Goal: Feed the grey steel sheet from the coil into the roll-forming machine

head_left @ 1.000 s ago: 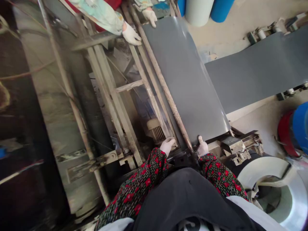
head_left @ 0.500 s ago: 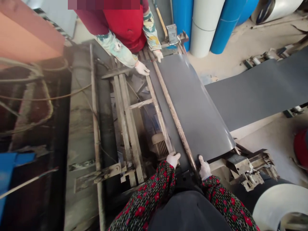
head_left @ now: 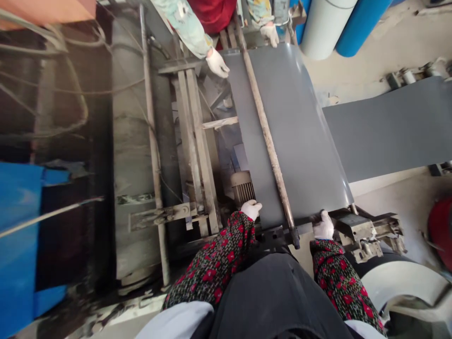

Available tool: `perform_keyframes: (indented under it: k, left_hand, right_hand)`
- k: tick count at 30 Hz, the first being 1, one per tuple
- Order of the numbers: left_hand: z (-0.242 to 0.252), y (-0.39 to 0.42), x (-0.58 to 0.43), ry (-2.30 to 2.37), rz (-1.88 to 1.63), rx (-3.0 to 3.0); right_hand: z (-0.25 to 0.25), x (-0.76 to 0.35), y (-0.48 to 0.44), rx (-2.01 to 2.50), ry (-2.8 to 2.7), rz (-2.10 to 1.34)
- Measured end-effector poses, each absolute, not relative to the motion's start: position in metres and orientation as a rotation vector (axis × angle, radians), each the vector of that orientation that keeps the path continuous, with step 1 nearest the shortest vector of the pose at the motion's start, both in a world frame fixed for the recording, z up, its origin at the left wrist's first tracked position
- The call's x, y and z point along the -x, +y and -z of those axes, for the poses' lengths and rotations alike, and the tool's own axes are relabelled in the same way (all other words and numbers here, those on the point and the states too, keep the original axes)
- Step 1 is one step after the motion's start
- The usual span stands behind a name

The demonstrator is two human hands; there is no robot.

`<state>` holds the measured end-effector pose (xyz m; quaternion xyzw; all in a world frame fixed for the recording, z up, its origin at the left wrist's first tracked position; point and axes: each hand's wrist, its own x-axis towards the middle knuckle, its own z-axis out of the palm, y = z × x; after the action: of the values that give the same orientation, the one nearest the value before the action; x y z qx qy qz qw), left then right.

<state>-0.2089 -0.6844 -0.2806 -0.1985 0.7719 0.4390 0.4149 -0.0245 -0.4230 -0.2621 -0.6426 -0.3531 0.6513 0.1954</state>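
On the left hand [head_left: 251, 209], white-gloved fingers lie half-curled at the near left edge of the grey sheet metal [head_left: 296, 132]. On the right hand [head_left: 324, 227], they rise against its near end (whether either hand grips cannot be told). Keep both hands square to the edge. A rusty bar [head_left: 267, 127] lies lengthwise over the sheet. A co-worker's gloved hands [head_left: 217, 63] stand at the far end. Beyond stand upright blue and white cylinders [head_left: 328, 28] (contents not visible).
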Motion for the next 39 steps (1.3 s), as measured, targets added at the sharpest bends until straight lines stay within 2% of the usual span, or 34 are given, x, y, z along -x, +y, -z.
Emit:
perform_keyframes:
  k: [6, 8, 12, 16, 21, 30, 34, 39]
  left_hand:
    - [0.264, -0.773, 0.23, 2.007, -1.035, 0.646]
    - [0.257, -0.802, 0.235, 2.026, -1.02, 0.661]
    - [0.253, -0.836, 0.24, 2.056, -1.004, 0.631]
    - [0.258, -0.837, 0.24, 2.069, -0.993, 0.593]
    - [0.254, -0.831, 0.235, 2.087, -0.999, 0.597]
    - [0.205, -0.847, 0.206, 2.128, -1.097, 0.665]
    - [0.187, -0.836, 0.181, 2.323, -0.881, 0.376]
    - [0.18, -0.797, 0.153, 2.354, -0.719, -0.121]
  right_hand:
    - [0.268, 0.02, -0.484, 1.82, -0.897, -2.136]
    - [0.266, 0.014, -0.474, 1.823, -0.858, -2.225]
    - [0.262, 0.016, -0.42, 1.779, -0.774, -2.168]
    - [0.259, 0.038, -0.387, 1.8, -0.945, -1.96]
    - [0.259, 0.048, -0.394, 1.786, -1.205, -1.73]
    - [0.261, 0.027, -0.42, 1.765, -1.905, -1.47]
    - [0.266, 0.023, -0.428, 1.699, -2.034, -1.389]
    - [0.274, 0.025, -0.42, 1.704, -1.906, -1.479]
